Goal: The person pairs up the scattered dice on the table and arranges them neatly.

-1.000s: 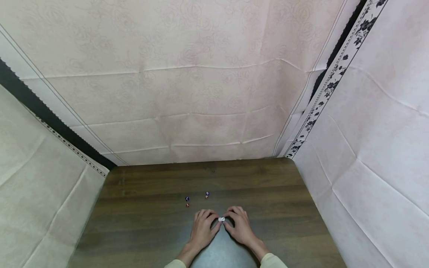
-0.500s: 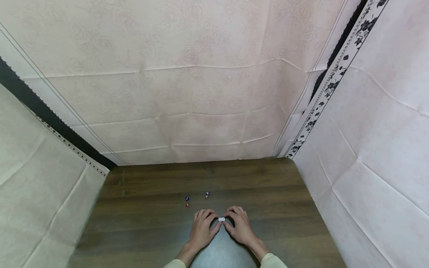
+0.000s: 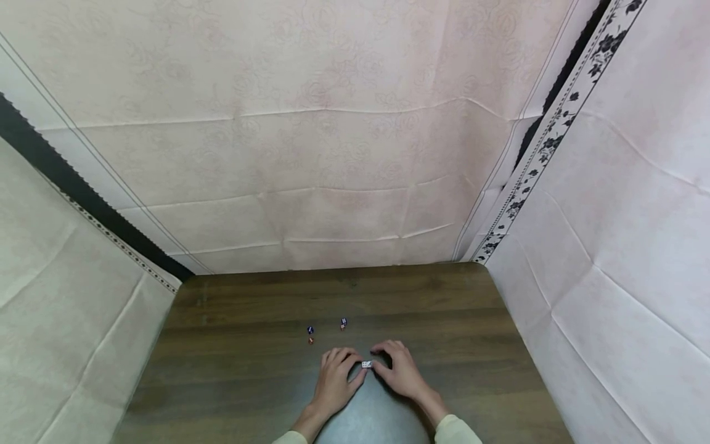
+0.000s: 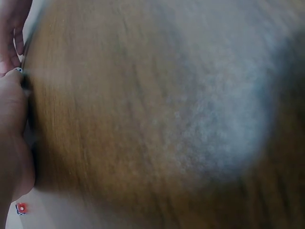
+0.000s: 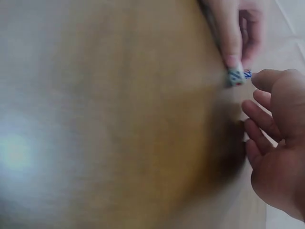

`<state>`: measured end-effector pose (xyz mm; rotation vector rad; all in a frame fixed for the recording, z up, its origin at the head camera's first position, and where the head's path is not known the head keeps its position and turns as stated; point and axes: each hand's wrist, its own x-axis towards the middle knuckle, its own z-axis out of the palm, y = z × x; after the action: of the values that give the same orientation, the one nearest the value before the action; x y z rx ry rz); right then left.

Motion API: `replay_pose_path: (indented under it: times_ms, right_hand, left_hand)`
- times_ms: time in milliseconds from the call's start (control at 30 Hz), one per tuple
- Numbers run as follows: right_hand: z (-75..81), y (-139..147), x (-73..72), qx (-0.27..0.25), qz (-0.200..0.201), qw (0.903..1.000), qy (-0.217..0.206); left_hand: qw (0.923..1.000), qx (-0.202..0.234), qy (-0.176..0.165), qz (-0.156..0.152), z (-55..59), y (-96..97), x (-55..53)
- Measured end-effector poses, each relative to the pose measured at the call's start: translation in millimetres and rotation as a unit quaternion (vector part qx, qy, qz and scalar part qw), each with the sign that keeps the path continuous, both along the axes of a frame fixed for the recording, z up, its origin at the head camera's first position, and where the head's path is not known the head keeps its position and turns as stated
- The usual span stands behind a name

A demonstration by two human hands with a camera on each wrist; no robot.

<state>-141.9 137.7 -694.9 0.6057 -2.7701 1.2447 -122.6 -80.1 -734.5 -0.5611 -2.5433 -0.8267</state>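
Two white dice point(image 3: 367, 364) sit side by side between my hands in the head view. My left hand point(image 3: 335, 377) pinches them from the left with thumb and forefinger. In the right wrist view its fingertips are right at a white die point(image 5: 236, 76) with dark pips and one red spot. My right hand point(image 3: 402, 371) is just to the right of the dice, thumb and fingers spread apart and holding nothing. Its thumb stays close to the right end of the pair.
Beyond my hands on the wooden table point(image 3: 233, 357) are a blue die point(image 3: 310, 330) with a red die point(image 3: 310, 340) nearer, and another blue die point(image 3: 344, 321) beside a red die point(image 3: 342, 327). Patterned cloth point(image 3: 344, 154) hangs around the table.
My right hand has let go of the white dice; its forefinger and thumb have parted and it has drawn slightly to the right. The left hand and dice have stayed put.
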Motion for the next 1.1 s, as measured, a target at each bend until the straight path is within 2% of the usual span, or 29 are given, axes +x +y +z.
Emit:
replay_pose_path:
  times_ms: [167,467,700,1100]
  right_hand:
    - [8.4,2.0,-15.3,-0.007,0.007,0.9998,-0.015]
    - [13.8,-8.6,-52.7,0.007,0.023,0.9993,-0.030]
    - [17.7,-26.5,-78.3,0.040,0.057,0.9974,-0.017]
    - [24.4,-53.4,-106.0,0.089,0.088,0.9916,-0.035]
  left_hand:
    - [1.0000,-0.003,-0.001,0.003,1.0,-0.2,0.1]
    - [0.9999,-0.005,-0.013,0.006,1.1,0.0,0.9]
    - [0.9997,-0.011,-0.018,0.009,4.0,-1.1,2.1]
    - [0.9998,-0.013,-0.016,0.007,6.1,-1.9,2.5]
